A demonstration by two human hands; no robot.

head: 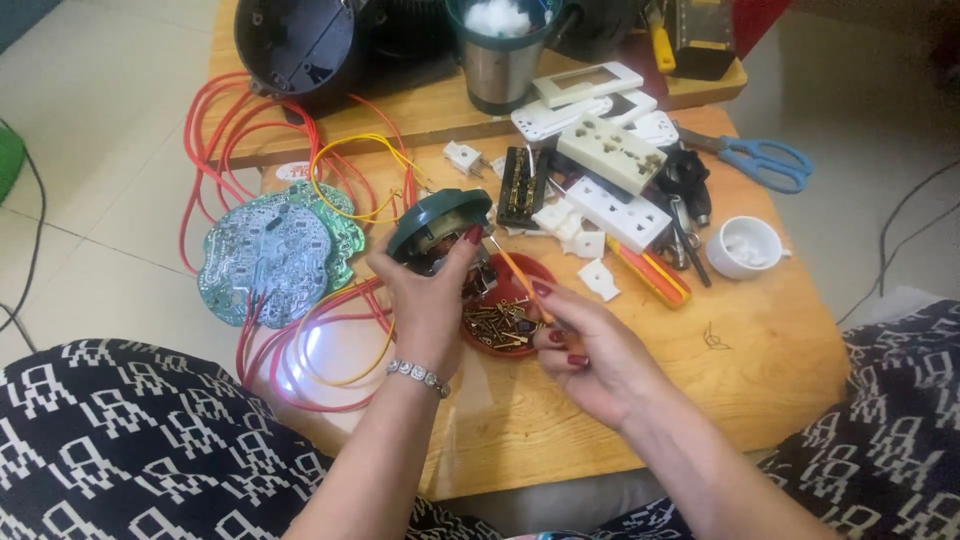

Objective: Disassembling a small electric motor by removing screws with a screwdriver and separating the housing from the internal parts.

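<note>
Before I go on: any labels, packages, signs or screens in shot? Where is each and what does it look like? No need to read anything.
Round sticker: on the wooden table edge above the green circuit boards, white with red print, partly under red wires.
Small dark mark: drawn on the bare tabletop, right of the right hand.
No packages, signs or screens seen.

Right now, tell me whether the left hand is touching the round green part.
Touching. The head view shows the left hand gripping the round green part, its fingers wrapped over the edge.
</note>
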